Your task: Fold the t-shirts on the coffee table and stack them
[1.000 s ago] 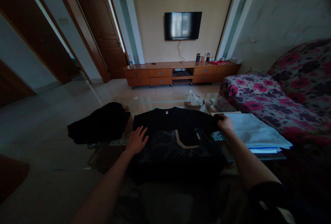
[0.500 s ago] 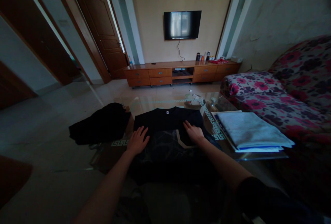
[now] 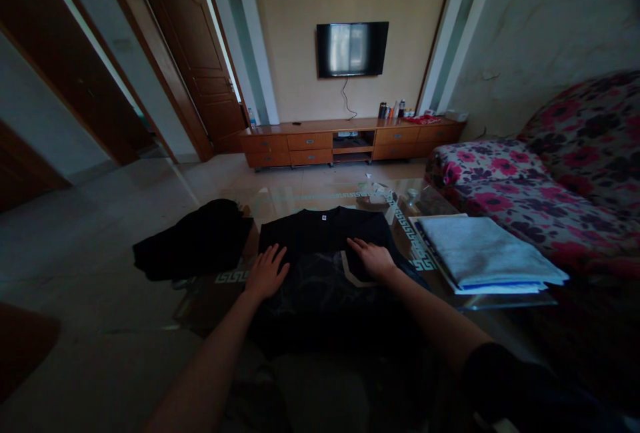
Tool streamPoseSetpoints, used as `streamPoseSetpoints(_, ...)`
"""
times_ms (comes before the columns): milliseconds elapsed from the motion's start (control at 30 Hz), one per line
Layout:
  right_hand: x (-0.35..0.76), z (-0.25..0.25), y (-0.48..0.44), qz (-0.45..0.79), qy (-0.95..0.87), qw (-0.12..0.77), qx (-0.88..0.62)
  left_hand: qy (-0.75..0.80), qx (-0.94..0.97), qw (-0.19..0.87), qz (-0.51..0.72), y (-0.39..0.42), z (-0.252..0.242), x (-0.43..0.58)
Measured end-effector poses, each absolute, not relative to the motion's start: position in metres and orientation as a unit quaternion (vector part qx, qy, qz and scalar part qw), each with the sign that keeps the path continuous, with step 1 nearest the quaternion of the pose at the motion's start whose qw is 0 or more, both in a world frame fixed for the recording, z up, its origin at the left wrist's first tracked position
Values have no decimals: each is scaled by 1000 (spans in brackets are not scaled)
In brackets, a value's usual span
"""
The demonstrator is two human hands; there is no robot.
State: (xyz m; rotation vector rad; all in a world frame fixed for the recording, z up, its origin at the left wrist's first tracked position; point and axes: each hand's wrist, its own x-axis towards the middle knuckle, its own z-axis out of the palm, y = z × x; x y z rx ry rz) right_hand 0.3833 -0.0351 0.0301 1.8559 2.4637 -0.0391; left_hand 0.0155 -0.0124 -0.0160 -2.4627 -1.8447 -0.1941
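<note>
A black T-shirt (image 3: 320,233) with a pale print lies spread on a glass coffee table (image 3: 320,198), its right side folded in over the middle. My left hand (image 3: 266,272) rests flat on the shirt's left edge, fingers spread and open. My right hand (image 3: 371,257) lies flat on the folded-in part, fingers stretched out, holding nothing.
A heap of black clothes (image 3: 197,238) sits at the table's left end. A folded stack of white and blue cloth (image 3: 487,253) lies at the right end. A floral sofa (image 3: 545,180) stands on the right. A TV (image 3: 353,48) hangs over a wooden cabinet (image 3: 350,140).
My right hand carried the shirt's right sleeve from the right edge inward over the middle and now presses it flat. My left hand stayed put.
</note>
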Motion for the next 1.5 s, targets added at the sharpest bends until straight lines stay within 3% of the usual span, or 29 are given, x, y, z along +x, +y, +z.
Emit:
streamPoseSetpoints(500, 379, 27, -33, 35, 745, -23, 665, -600, -797, 22, -69, -14, -12, 17)
streamPoseSetpoints(867, 394, 33, -17, -111, 708, -105, 689, -598, -799, 2, -59, -11, -8, 14)
streamPoseSetpoints(967, 415, 31, -2, -81, 660, -136, 735, -601, -797, -22, -59, -5, -2, 14)
streamPoseSetpoints(1067, 434, 13, 3, -29, 651, -99, 752, -617, -783, -13, -76, 3, 1, 14)
streamPoseSetpoints(1200, 452, -15, 2, -49, 672, -21, 738, -633, -769, 40, -80, 9, -8, 13)
streamPoseSetpoints(1500, 455, -11, 25, -38, 640, -10, 767, -655, -754, -11, -49, 26, -9, 25)
